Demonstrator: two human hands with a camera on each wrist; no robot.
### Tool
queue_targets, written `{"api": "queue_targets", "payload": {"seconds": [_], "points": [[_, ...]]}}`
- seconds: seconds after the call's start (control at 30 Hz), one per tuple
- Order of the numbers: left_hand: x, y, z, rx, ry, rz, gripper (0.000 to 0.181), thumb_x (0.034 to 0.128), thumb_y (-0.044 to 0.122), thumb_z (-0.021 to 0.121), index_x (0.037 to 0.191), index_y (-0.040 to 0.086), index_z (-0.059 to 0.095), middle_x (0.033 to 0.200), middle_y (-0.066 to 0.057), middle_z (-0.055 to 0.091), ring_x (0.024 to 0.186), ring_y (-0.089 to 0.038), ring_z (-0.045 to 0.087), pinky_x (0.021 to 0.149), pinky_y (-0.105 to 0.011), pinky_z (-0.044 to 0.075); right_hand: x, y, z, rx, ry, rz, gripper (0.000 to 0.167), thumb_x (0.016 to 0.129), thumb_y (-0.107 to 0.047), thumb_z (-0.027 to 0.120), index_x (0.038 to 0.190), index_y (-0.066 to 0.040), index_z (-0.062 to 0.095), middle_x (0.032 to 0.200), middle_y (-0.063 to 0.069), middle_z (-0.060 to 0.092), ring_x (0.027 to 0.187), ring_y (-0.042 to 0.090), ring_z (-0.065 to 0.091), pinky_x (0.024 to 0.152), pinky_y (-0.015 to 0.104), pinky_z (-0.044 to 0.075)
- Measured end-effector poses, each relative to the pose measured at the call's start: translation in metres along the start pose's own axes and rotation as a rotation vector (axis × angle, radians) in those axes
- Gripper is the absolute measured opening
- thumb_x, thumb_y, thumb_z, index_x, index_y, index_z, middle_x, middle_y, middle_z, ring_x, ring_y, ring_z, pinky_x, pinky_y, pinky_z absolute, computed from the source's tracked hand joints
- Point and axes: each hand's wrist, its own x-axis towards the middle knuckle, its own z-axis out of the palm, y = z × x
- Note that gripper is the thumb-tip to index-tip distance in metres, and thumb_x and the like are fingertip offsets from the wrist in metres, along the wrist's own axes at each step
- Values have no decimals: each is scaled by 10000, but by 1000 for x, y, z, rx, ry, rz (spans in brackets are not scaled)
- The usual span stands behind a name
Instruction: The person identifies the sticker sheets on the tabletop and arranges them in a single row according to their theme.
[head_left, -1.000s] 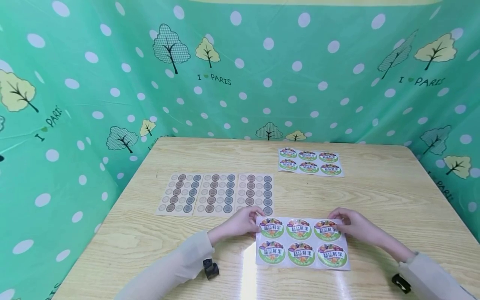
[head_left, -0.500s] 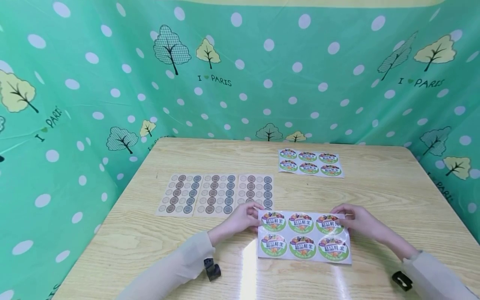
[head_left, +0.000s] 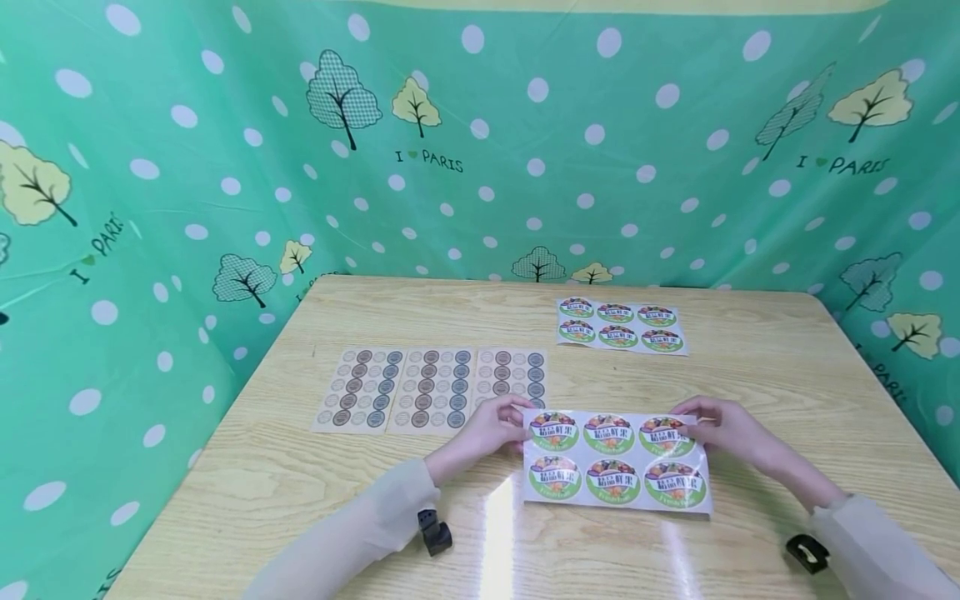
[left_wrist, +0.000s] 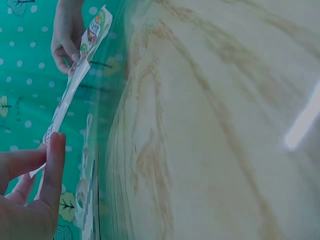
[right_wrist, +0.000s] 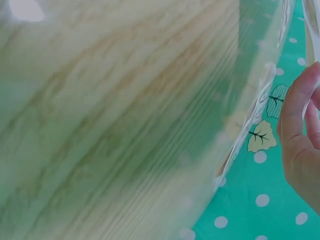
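A white sheet of oval fruit stickers [head_left: 618,450] is held up above the front of the table, stretched between both hands. My left hand [head_left: 486,435] pinches its left edge between thumb and fingers; the left wrist view shows this hand [left_wrist: 37,195] with the sheet [left_wrist: 75,80] seen nearly edge-on. At the upper right corner my right hand [head_left: 731,433] pinches the sheet, its thumb over the printed face. In the right wrist view, that hand [right_wrist: 302,125] is partly cut off by the frame's edge.
Three brown sheets of small round stickers [head_left: 431,392] lie side by side at the left middle; the held sheet is close to the rightmost one. Another fruit-sticker sheet [head_left: 621,326] lies near the table's back edge. A green dotted cloth [head_left: 480,167] hangs behind the wooden table [head_left: 300,492].
Both hands have raised the held sticker sheet and carried it slightly away from the person and to the right. The sheets lying on the table have stayed put.
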Motion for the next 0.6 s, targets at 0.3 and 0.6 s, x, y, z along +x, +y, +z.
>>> {"api": "queue_targets", "payload": {"seconds": [0.3, 0.6], "points": [[6, 8, 5, -55, 17, -3, 411, 694, -106, 624, 1088, -10, 557, 787, -88, 571, 566, -136, 561, 598, -329, 544, 3, 7, -9, 39, 35, 39, 450, 839, -177, 585, 1169, 98, 452, 958, 167, 609, 781, 178, 613, 651, 293, 534], [18, 10, 11, -88, 65, 1, 426, 695, -97, 638, 1100, 13, 567, 803, -102, 584, 580, -135, 565, 624, -380, 540, 5, 8, -19, 55, 79, 72, 476, 835, -169, 588, 1181, 115, 427, 954, 161, 622, 758, 145, 612, 641, 298, 529]]}}
